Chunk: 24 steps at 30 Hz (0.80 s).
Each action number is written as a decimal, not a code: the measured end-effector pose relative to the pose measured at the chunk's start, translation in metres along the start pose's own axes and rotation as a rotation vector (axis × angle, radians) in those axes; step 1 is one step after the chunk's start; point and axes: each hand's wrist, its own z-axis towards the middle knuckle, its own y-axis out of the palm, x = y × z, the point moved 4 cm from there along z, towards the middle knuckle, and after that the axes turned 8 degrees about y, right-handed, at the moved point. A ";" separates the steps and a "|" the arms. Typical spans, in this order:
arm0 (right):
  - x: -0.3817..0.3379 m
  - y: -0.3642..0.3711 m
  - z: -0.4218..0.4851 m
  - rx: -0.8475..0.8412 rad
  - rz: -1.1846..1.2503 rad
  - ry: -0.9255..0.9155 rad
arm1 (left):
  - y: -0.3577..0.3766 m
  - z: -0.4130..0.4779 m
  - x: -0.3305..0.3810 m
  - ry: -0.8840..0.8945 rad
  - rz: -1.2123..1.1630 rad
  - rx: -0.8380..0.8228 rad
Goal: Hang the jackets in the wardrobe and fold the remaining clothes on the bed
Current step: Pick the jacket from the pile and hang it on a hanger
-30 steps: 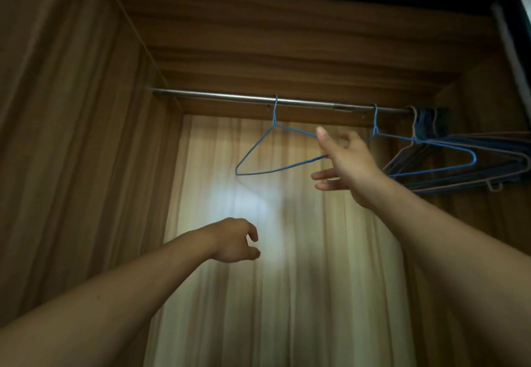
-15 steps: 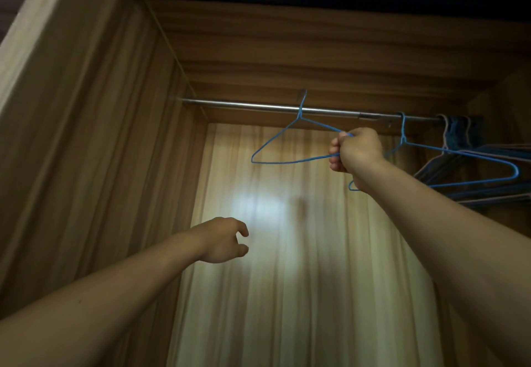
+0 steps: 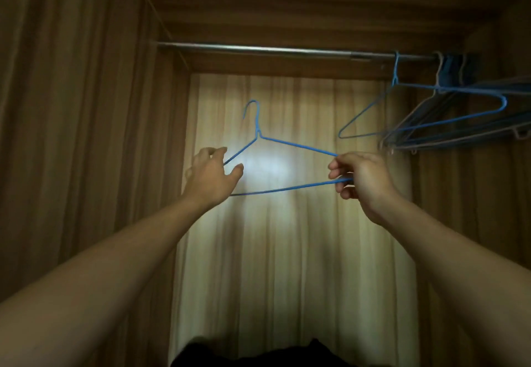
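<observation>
Hanger (image 3: 298,145) — thin blue wire, triangular — held below the smooth metal rod (image 3: 258,49). Right hand (image 3: 365,183) pinches its right corner; left hand (image 3: 211,178) fingers spread loose by the left end.

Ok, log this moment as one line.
right hand: pinches blue wire hanger, right corner | left hand: at left end, not gripping | hanger: unhooked, below clothes rail
</observation>
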 end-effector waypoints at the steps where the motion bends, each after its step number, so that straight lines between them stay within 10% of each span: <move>1: 0.018 -0.004 -0.006 -0.047 -0.017 0.032 | 0.009 -0.007 -0.004 -0.042 -0.010 -0.055; 7: 0.134 -0.023 -0.043 -0.223 -0.075 0.251 | 0.071 -0.082 -0.027 -0.320 -0.710 -0.471; 13: 0.264 -0.028 -0.068 -0.291 -0.285 0.494 | 0.120 -0.156 -0.066 -0.372 -0.602 -0.579; 18: 0.363 -0.042 -0.094 -0.578 -1.272 0.409 | 0.147 -0.207 -0.094 -0.361 -0.426 -0.620; 24: 0.427 -0.041 -0.113 -0.516 -1.593 0.373 | 0.175 -0.262 -0.104 -0.356 -0.292 -0.677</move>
